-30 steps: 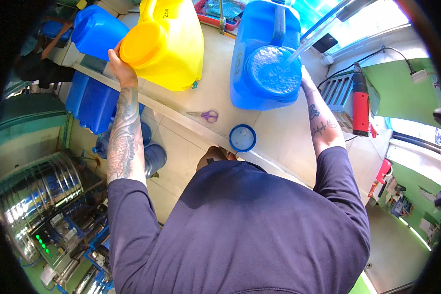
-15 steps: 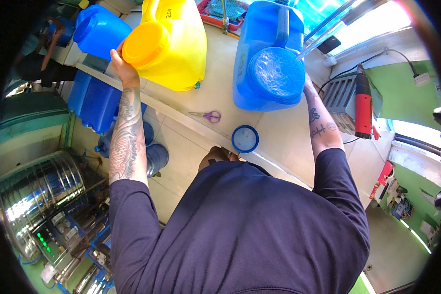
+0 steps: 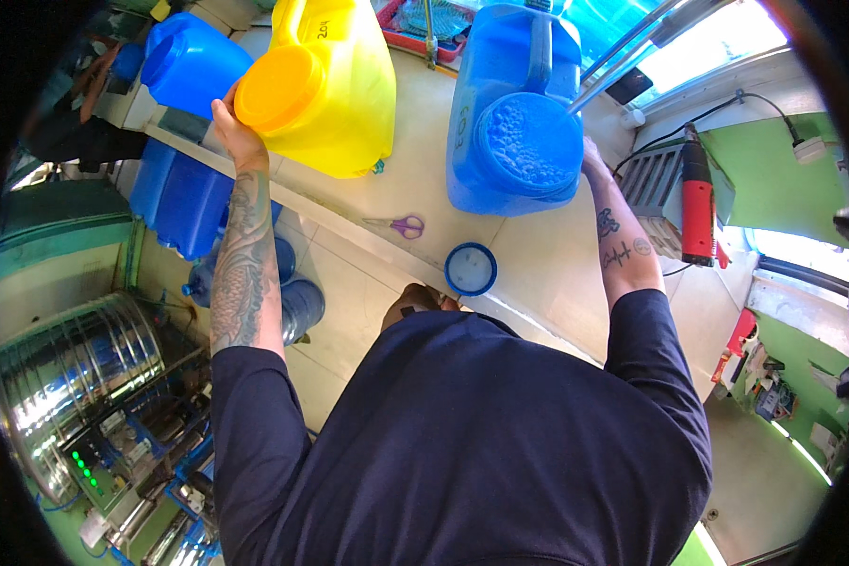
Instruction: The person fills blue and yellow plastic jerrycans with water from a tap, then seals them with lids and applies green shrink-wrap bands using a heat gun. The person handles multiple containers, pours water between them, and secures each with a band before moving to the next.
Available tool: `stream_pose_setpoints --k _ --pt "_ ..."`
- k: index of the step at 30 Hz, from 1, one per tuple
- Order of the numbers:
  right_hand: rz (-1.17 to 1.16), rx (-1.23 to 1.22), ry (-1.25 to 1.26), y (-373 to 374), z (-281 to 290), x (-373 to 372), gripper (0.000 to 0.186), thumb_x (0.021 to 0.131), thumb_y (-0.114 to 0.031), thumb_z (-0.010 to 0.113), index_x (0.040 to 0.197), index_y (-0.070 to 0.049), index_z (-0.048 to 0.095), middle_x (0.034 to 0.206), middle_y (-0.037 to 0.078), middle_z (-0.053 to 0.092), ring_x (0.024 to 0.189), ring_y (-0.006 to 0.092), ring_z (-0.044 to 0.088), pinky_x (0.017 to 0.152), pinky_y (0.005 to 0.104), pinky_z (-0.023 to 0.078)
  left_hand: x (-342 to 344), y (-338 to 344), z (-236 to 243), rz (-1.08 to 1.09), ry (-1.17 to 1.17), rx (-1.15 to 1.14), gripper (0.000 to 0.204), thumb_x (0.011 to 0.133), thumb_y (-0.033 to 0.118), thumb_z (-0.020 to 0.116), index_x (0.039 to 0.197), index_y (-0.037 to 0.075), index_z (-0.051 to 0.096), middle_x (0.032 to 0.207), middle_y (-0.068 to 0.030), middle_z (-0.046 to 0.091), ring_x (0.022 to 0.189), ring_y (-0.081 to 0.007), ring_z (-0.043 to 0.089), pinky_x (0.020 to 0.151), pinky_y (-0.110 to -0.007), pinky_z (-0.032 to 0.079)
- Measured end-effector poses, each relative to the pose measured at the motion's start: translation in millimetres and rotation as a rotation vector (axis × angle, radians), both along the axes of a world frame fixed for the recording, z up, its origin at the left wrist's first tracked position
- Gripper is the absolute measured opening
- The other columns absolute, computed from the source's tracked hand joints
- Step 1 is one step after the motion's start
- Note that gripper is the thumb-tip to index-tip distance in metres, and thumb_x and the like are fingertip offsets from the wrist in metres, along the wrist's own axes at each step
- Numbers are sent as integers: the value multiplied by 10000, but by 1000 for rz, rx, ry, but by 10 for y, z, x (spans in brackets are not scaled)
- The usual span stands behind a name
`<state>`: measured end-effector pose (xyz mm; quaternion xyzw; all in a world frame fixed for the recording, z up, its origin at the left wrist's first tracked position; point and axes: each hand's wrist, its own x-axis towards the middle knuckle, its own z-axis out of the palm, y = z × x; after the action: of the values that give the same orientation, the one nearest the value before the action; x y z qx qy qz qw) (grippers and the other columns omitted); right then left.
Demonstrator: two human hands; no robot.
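Note:
My left hand (image 3: 239,130) grips the left side of a yellow jug (image 3: 349,123) by its orange-yellow lid (image 3: 278,85). My right hand (image 3: 591,158) rests against the right side of a blue jug (image 3: 472,170), with its fingers mostly hidden behind it. That jug's wide mouth (image 3: 528,141) holds bubbly water, with a thin metal pipe (image 3: 609,74) reaching toward it from the upper right. Between me and the jugs lie purple-handled scissors (image 3: 407,226) and a round blue-rimmed cap (image 3: 470,269) on the counter (image 3: 528,245).
Another blue jug (image 3: 193,66) stands upper left, near another person's arm (image 3: 94,94). Blue containers (image 3: 184,198) sit below. A red tray (image 3: 406,33) is behind. A red heat gun (image 3: 698,208) stands on a metal box at right. Steel machinery (image 3: 85,396) fills the lower left.
Both my hands keep nearly the same positions. The bubbling pattern in the blue jug's mouth has changed. The other person's arm at upper left has shifted slightly.

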<state>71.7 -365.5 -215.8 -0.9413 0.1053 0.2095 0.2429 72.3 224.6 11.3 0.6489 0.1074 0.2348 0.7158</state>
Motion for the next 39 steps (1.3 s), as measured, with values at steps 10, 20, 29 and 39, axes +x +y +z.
stream_pose_setpoints --k 10,20,29,39 --pt "-197 231 -319 -21 -320 -97 710 878 -476 735 1393 -17 570 1396 290 564 1303 424 556 1091 478 462 40 77 -77 -14 -26 13 681 1091 466 232 1260 -31 666 1244 -145 689 1152 -282 641 1040 -380 484" --pt "-261 150 -323 102 -855 -545 611 963 -545 572 1178 16 681 1219 295 660 1124 440 654 979 519 513 10 54 -61 -48 -43 -20 662 1103 452 233 1296 -40 631 1265 -154 678 1165 -281 631 1047 -379 474" --pt "132 -17 306 1761 -823 -2643 675 916 -584 650 1258 -2 637 1253 257 682 1169 418 660 987 503 530 78 165 -241 -134 -83 -119 634 1119 457 246 1330 -35 587 1269 -148 665 1155 -270 628 1043 -385 474" --pt "-550 329 -103 1475 -159 -2883 471 879 -331 662 1150 55 658 1034 286 716 992 401 705 887 472 552 -426 -22 312 77 -286 329 546 1126 426 288 1374 13 543 1311 -130 644 1232 -253 598 1077 -403 434"
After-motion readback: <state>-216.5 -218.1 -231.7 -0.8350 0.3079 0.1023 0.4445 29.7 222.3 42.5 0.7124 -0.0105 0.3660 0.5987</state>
